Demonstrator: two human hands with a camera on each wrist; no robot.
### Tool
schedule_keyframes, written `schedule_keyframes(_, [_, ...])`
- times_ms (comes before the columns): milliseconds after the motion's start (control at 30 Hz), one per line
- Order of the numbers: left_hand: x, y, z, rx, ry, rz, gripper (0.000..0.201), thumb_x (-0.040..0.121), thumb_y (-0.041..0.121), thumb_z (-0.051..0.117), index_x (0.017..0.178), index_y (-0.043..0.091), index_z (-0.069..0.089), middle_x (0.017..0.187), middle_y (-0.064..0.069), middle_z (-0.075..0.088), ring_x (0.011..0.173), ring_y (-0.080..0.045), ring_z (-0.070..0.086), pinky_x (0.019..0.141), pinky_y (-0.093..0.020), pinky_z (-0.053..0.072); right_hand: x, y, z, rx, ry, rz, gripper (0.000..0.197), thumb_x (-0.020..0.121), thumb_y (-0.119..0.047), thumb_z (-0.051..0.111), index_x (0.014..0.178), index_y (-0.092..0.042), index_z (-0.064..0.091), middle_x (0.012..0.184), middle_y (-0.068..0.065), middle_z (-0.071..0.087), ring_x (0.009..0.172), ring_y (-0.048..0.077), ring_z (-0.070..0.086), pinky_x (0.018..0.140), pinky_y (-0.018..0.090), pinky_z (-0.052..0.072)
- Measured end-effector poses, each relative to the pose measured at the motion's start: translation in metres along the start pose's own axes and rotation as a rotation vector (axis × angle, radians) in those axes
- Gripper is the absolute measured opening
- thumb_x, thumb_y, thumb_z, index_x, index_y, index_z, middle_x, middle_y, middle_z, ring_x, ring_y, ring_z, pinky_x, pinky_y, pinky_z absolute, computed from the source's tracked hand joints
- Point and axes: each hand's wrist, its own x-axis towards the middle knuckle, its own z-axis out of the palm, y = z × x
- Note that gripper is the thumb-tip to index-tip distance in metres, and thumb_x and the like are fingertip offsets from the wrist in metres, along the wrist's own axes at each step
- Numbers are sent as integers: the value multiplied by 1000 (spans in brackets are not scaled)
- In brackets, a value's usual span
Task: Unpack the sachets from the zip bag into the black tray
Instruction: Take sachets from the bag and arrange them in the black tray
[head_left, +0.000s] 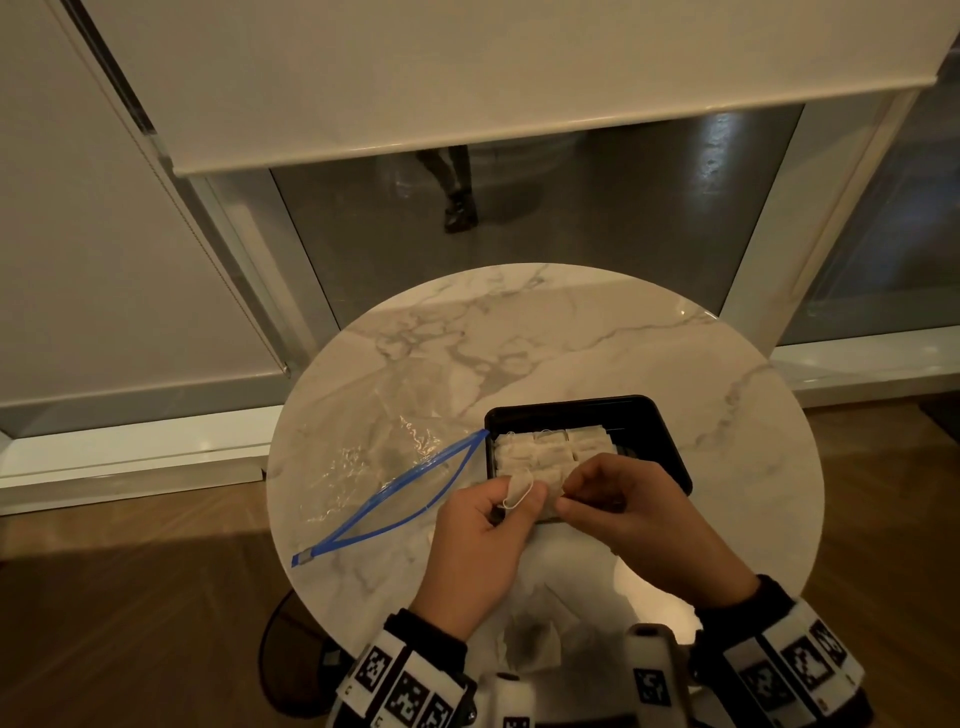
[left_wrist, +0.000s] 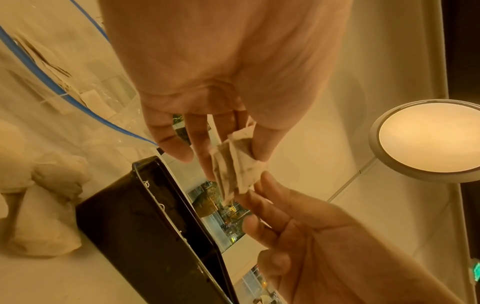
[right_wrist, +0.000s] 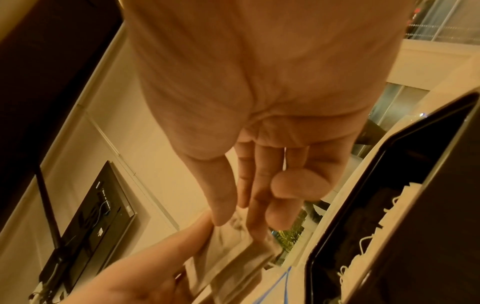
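A black tray (head_left: 670, 457) sits on the round marble table (head_left: 597, 338), with several pale sachets (head_left: 540, 449) laid in rows inside. Both hands meet over its near left corner. My left hand (head_left: 498, 514) pinches a pale sachet (left_wrist: 239, 166) between thumb and fingers, a white string looping off it. My right hand (head_left: 602, 499) pinches the same sachet (right_wrist: 231, 253) from the other side. The clear zip bag (head_left: 374, 462) with its blue zip lies open and flat left of the tray (left_wrist: 145, 226).
Loose sachets (head_left: 535, 644) lie on the table near its front edge, between my wrists. A heap of them (left_wrist: 44, 205) shows beside the tray in the left wrist view. Window blinds and a glass pane stand behind the table; wooden floor surrounds it.
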Motion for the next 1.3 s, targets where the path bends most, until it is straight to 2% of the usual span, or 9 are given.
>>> schedule_keyframes(233, [1,-1,-1,-11,-16,-33,39,96,48,57,99,14,75,85,-16,71,81,-38,65,74,-55,56,3,-2,8,117,11,20,9,85,-13,75,91,-18,70,77,-11,72,67,2,66,56,11,48])
schedule_keyframes(367, [0,5,-5,-107,31,-67,35,94,46,50,106,26,75,98,7,76,95,-7,69,82,-23,56,6,5,-2,86,72,24,3,88,-15,72,89,-17,71,76,-5,71,65,3,63,55,13,46])
schedule_keyframes(467, [4,-6,-9,-1,156,-76,23,96,38,59,115,31,71,106,11,72,101,1,64,90,-20,54,14,18,-19,7,234,61,4,90,-20,71,87,-19,72,74,-4,71,61,1,62,57,16,46])
schedule_keyframes(567, [7,-18,-8,102,213,-108,32,95,29,66,127,29,62,120,19,61,104,16,53,87,-4,46,23,33,-37,-86,359,145,5,90,-24,70,89,-23,74,80,-4,73,75,7,68,67,28,55])
schedule_keyframes(733, [8,-40,-5,214,164,-120,44,93,25,68,134,33,54,129,18,57,120,-1,56,106,-36,49,35,45,-48,-282,410,239,8,90,-19,67,85,-21,72,78,-3,70,76,12,66,63,25,50])
schedule_keyframes(867, [7,-43,-3,262,127,-100,47,93,25,68,135,36,50,129,20,53,121,1,53,107,-31,48,45,52,-48,-411,386,283,7,88,-15,68,82,-15,71,79,3,69,78,20,64,72,34,54])
schedule_keyframes(1000, [8,-44,-5,289,117,-96,47,93,26,68,134,39,48,127,23,50,120,4,51,104,-20,44,53,57,-47,-491,337,311,7,87,-14,68,80,-14,70,79,5,68,74,19,63,68,31,52])
schedule_keyframes(1133, [8,-43,-4,322,99,-88,48,94,26,67,137,35,48,126,24,48,112,11,47,89,-2,36,62,56,-43,-559,274,335,7,87,-13,68,80,-12,71,79,5,67,73,18,60,69,28,49])
schedule_keyframes(1300, [8,-43,-5,337,102,-84,48,94,25,68,136,34,48,123,25,48,114,7,48,95,-4,37,71,58,-38,-615,196,385,10,85,-11,66,78,-13,72,83,7,69,72,19,58,67,25,45])
